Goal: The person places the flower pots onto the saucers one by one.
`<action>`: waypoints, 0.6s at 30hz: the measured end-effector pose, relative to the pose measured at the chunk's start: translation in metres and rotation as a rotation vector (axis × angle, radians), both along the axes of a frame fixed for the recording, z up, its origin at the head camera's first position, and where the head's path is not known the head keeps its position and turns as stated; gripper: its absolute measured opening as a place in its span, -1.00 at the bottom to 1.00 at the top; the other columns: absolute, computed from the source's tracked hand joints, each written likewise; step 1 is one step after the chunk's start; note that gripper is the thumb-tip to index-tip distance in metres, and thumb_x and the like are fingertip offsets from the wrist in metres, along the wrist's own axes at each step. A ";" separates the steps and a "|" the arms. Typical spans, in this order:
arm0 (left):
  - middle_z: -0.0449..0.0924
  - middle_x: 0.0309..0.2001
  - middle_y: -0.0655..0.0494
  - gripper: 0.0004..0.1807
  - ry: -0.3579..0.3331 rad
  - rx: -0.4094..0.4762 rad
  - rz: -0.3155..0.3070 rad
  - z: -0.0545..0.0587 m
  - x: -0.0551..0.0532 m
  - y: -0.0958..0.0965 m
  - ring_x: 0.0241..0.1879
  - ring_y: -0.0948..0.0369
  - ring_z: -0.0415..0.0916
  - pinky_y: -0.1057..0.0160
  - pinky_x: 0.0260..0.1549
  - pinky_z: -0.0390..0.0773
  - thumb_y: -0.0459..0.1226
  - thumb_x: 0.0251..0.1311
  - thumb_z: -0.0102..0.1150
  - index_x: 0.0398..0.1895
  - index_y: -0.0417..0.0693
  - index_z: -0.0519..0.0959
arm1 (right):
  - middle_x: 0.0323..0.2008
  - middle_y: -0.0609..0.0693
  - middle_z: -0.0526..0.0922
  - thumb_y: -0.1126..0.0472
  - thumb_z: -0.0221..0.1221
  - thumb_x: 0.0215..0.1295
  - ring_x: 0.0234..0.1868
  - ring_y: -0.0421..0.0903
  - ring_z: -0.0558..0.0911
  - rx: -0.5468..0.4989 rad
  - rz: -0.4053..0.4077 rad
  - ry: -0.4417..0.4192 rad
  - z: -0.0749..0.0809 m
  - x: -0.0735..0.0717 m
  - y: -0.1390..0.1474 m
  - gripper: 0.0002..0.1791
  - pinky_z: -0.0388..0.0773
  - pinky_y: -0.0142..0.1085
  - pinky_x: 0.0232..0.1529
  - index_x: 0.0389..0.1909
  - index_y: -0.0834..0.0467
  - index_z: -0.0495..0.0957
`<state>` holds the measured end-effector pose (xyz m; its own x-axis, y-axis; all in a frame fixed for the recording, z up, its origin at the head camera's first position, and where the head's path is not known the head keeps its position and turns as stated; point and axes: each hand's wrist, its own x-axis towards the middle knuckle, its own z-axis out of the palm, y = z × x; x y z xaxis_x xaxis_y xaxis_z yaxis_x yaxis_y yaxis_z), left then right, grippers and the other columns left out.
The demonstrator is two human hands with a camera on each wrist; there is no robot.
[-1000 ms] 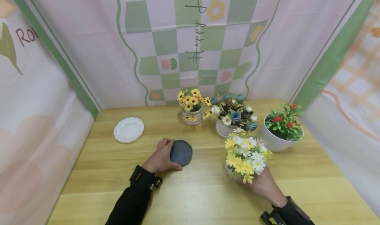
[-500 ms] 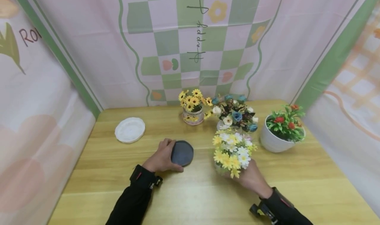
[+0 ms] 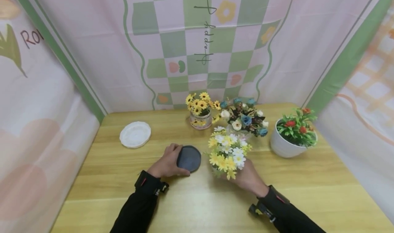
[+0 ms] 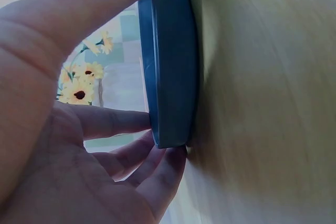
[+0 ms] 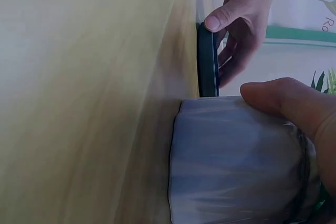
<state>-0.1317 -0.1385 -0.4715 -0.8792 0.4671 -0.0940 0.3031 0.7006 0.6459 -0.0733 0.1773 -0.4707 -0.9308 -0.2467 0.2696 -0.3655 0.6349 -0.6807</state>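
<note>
My left hand [image 3: 167, 163] grips the left rim of a dark grey plant saucer [image 3: 189, 159] at the middle of the table. In the left wrist view, thumb and fingertips [image 4: 170, 169] touch the saucer's side wall [image 4: 176, 66]. Just right of it, my right hand [image 3: 247, 178] holds a potted plant with yellow and white daisies [image 3: 227, 152]. The head view hides most of that pot; the right wrist view shows its pale, smooth wall [image 5: 231, 156] with my thumb [image 5: 273, 95] against it. Whether the pot's base touches the table cannot be told.
A white saucer [image 3: 135, 134] lies at the back left. Behind the hands stand a pot of small yellow flowers [image 3: 200, 118] and one of blue and cream roses [image 3: 246, 120]. A white pot with red flowers [image 3: 287, 146] is at the right. Printed cloth [image 3: 172, 41] surrounds the wooden table [image 3: 323, 192].
My right hand has carried the daisy pot leftward, close to the dark saucer. The left hand has stayed on the saucer, which has not moved on the table. The view has shifted slightly.
</note>
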 end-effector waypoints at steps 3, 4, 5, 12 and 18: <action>0.24 0.48 -0.27 0.23 0.003 0.001 0.003 -0.001 0.000 0.000 0.42 -0.15 0.26 -0.20 0.37 0.50 -0.02 0.00 0.68 0.62 -0.34 0.16 | 0.20 0.14 0.72 0.18 0.65 -0.07 0.16 0.11 0.73 -0.016 0.029 0.006 -0.001 -0.004 -0.006 -0.14 0.69 0.07 0.23 0.33 0.20 0.53; 0.24 0.47 -0.27 0.23 0.007 -0.001 0.003 -0.001 0.000 0.000 0.42 -0.15 0.26 -0.20 0.37 0.50 -0.02 -0.01 0.68 0.62 -0.34 0.16 | 0.21 0.14 0.72 0.18 0.65 -0.06 0.17 0.11 0.72 -0.015 0.036 0.010 -0.001 -0.006 -0.008 -0.14 0.69 0.07 0.23 0.33 0.20 0.53; 0.24 0.48 -0.27 0.23 0.007 -0.005 0.002 -0.001 0.000 0.000 0.42 -0.15 0.26 -0.19 0.38 0.50 -0.02 0.00 0.68 0.62 -0.34 0.16 | 0.20 0.13 0.73 0.17 0.64 -0.06 0.16 0.10 0.73 -0.009 0.041 0.015 -0.001 -0.007 -0.010 -0.15 0.70 0.05 0.22 0.32 0.19 0.54; 0.25 0.47 -0.29 0.25 0.015 0.008 -0.002 -0.003 0.000 0.002 0.39 -0.16 0.29 -0.21 0.36 0.52 -0.02 -0.03 0.69 0.62 -0.36 0.16 | 0.25 0.04 0.69 0.23 0.64 -0.08 0.21 0.02 0.70 -0.044 0.058 -0.011 0.002 -0.017 -0.019 -0.10 0.67 0.00 0.27 0.36 0.08 0.50; 0.24 0.48 -0.30 0.23 0.008 0.022 0.006 -0.003 0.001 0.000 0.40 -0.18 0.28 -0.20 0.36 0.51 -0.04 -0.01 0.69 0.62 -0.35 0.15 | 0.17 0.03 0.73 0.20 0.63 -0.05 0.12 -0.01 0.73 -0.050 0.067 0.002 0.013 -0.023 -0.028 -0.19 0.71 -0.10 0.18 0.31 0.09 0.55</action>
<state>-0.1308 -0.1384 -0.4744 -0.8825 0.4641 -0.0770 0.3044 0.6881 0.6587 -0.0960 0.1492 -0.4578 -0.9119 -0.2948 0.2855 -0.4078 0.5739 -0.7101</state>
